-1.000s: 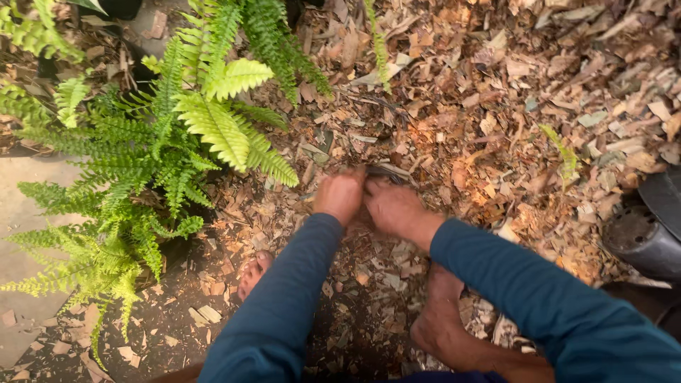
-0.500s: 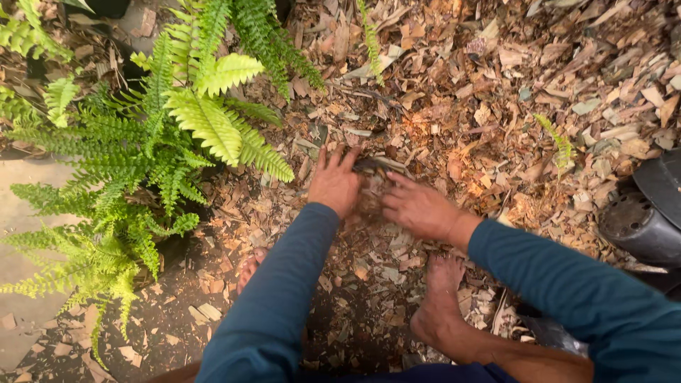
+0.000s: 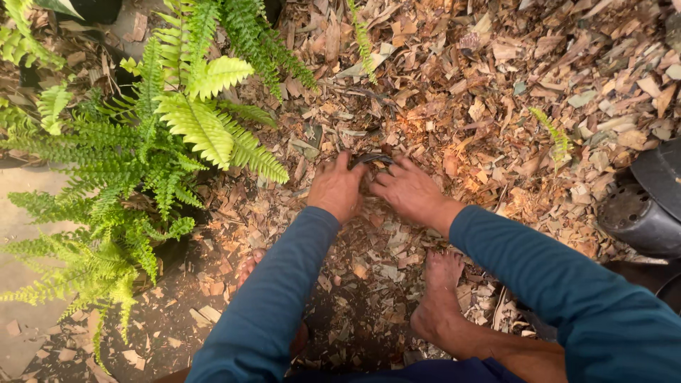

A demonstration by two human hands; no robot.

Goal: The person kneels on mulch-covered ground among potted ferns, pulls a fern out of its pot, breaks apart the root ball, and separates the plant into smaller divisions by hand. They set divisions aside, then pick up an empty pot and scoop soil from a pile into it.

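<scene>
Wood-chip mulch (image 3: pixel 496 92) covers the ground beside a fern (image 3: pixel 142 156). A squatting person in blue sleeves presses both hands into the chips: the left hand (image 3: pixel 337 188) and right hand (image 3: pixel 410 190) lie side by side, fingers spread and gripping nothing, touching a dark curved object (image 3: pixel 371 159) half-buried between them. Black pots (image 3: pixel 649 206) sit at right.

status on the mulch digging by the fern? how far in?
Done: little shows; no hole or cleared patch in the wood chips. In hand: left hand and right hand press down around a small dark object, unidentifiable. Left: the black pots lie untouched at the right.
</scene>
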